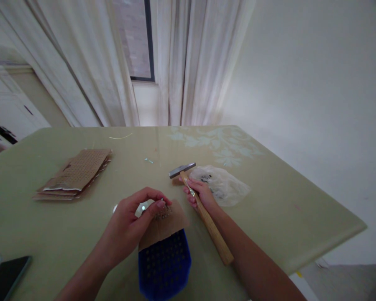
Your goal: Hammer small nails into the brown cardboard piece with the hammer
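My left hand (134,221) pinches thumb and forefinger over a row of small nails (163,212) stuck in a brown cardboard piece (162,228). That cardboard lies over a blue perforated block (164,265) on the green table (269,200). My right hand (199,193) grips the wooden handle of a hammer (206,217) high up. Its metal head (182,169) points left, just above the table. What the left fingertips hold is too small to name.
A stack of perforated cardboard sheets (75,173) lies at the left of the table. A clear plastic bag (222,184) sits behind my right hand. A dark phone (6,276) lies at the near left edge. Curtains and a window are behind the table.
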Motion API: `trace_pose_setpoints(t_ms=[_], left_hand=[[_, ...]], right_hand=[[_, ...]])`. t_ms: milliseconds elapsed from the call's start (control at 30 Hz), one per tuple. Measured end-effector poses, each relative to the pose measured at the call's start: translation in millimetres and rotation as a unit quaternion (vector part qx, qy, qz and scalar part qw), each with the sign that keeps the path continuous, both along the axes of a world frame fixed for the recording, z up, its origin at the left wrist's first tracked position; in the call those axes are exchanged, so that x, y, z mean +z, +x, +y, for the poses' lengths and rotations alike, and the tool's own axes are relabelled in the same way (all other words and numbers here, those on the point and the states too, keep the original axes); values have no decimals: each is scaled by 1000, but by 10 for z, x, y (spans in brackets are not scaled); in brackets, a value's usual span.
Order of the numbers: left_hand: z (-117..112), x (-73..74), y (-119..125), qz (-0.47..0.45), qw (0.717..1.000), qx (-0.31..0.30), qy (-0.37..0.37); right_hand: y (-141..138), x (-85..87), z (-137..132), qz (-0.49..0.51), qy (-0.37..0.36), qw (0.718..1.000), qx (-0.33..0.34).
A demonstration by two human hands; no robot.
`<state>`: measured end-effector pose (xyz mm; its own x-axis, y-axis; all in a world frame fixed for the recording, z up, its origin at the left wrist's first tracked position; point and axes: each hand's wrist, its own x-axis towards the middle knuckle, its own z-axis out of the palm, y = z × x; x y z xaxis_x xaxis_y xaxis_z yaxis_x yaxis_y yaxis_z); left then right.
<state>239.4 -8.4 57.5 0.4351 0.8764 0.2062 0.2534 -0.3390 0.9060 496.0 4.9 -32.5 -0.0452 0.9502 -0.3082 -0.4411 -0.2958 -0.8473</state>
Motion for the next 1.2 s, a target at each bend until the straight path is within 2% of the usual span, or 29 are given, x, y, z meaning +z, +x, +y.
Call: trace_pose_setpoints(t_ms=[200, 400, 733, 967, 1200], left_hand=[[-23, -42, 76, 37, 999, -19, 22], [-23, -53, 81, 48, 998, -3, 39], [-37, -108, 60, 37, 999, -10, 33], [-25, -138, 58, 57, 995, -8, 78], [-23, -123, 66, 63, 994, -11, 89]], right_hand=[[3, -14, 7, -9, -3, 1000, 6], [8, -19, 12, -12, -2, 1000, 12], [-11, 13, -5, -14, 9, 1000, 13], [-6, 43, -4, -19, 8, 1000, 20], [-28, 84, -25, -31, 14, 999, 19]])
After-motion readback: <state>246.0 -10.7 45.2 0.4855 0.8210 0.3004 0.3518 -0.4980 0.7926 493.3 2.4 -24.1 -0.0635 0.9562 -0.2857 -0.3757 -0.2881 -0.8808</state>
